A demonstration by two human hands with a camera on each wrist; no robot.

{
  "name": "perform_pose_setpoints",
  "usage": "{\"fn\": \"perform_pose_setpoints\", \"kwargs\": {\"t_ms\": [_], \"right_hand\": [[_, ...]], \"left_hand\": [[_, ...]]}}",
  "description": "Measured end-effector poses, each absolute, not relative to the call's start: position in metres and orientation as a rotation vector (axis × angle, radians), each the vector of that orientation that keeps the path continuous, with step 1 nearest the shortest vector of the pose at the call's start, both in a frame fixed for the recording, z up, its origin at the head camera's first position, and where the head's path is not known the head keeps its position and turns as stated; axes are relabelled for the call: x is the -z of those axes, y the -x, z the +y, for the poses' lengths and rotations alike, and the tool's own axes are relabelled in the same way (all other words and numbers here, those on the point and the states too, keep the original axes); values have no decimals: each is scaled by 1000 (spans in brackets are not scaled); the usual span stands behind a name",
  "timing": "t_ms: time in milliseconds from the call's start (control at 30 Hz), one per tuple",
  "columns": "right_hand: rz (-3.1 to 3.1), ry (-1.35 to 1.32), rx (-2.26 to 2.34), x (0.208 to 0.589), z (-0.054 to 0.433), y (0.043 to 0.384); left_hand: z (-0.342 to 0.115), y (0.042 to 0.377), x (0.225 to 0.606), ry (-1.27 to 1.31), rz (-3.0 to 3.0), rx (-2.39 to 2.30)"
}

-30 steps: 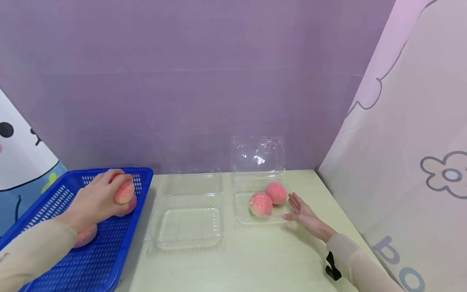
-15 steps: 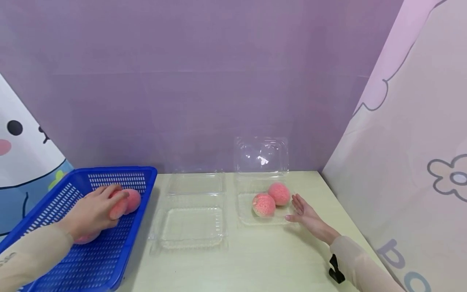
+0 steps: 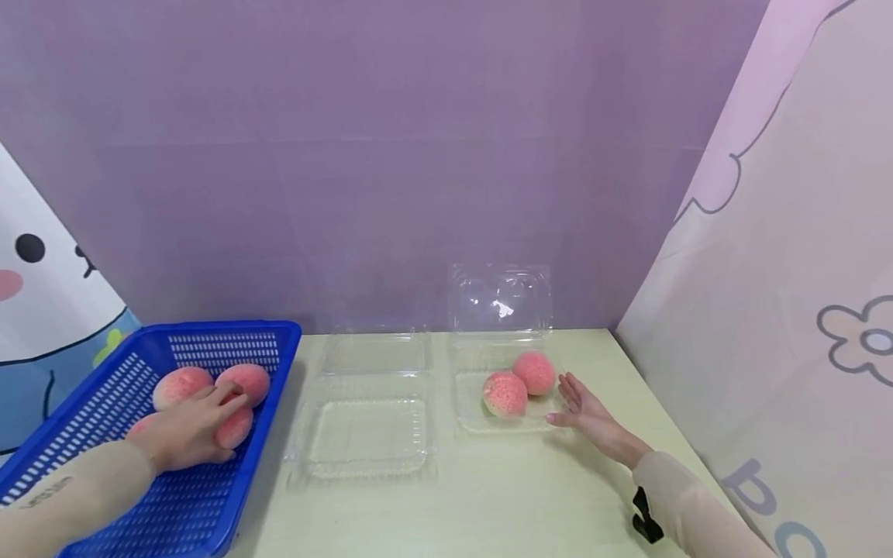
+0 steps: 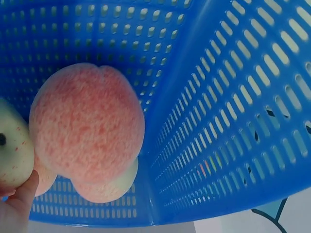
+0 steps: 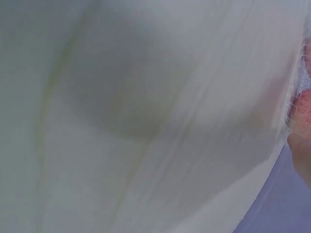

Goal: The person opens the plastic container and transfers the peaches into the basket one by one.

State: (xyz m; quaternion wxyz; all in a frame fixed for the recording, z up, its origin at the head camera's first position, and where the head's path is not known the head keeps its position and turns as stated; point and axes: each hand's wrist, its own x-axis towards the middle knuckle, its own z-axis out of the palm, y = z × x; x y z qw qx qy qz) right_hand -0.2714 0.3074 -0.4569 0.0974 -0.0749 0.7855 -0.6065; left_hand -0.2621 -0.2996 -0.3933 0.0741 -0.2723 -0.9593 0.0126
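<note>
My left hand [image 3: 191, 430] is inside the blue basket [image 3: 230, 496], its fingers curled over a pink peach [image 3: 235, 428]. In the left wrist view the thumb lies against a pale peach [image 4: 14, 150] with a dark spot. Close by are a back-left peach [image 3: 181, 386], a back-right peach [image 3: 246, 380] and one partly hidden behind the hand [image 3: 142, 425]. On the right, two peaches [image 3: 505, 394] sit in a clear clamshell box [image 3: 474, 425]. My right hand [image 3: 589, 415] is beside that box, fingers extended and thumb at its edge.
Left of the filled box, a second clear clamshell box [image 3: 366, 434] lies on the pale table [image 3: 391, 519] with its lid opened back. The first box's lid [image 3: 498, 298] stands up against the purple backdrop [image 3: 391, 155]. A printed panel [image 3: 788, 310] borders the right side.
My left hand has moved down and toward the near part of the basket. The peaches behind it now show more fully. The right hand has stayed beside the box.
</note>
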Motion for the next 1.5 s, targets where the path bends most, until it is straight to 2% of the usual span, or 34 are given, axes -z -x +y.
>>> {"fn": "perform_pose_setpoints", "kwargs": {"t_ms": [300,700,1500], "right_hand": [[2340,243,1776,456,308,272],[2345,266,1761,455,307,272],[2333,261,1784,455,307,270]], "left_hand": [[-302,263,401,852,-2774,-78],[-299,272,408,744,-2884,-152],[-293,273,416,720,-2912,-106]]}}
